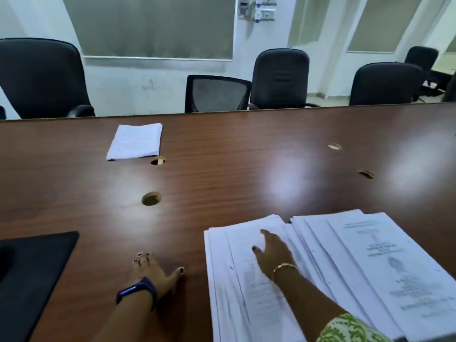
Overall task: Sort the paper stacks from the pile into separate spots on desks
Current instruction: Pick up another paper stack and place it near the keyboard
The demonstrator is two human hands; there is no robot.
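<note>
A fanned pile of white printed paper stacks (345, 262) lies on the near right of the brown desk (246, 169). My right hand (272, 253) rests flat on the left part of that pile, fingers spread, holding nothing. My left hand (150, 270) lies palm down on the bare wood left of the pile, fingers apart, with a blue band on the wrist. One separate white paper stack (135, 141) sits alone near the desk's far edge, to the left.
A black mat (32, 275) covers the near left corner. Several round cable holes (151, 198) dot the desk. Black office chairs (278, 80) line the far side, with a white wall and frosted windows behind them.
</note>
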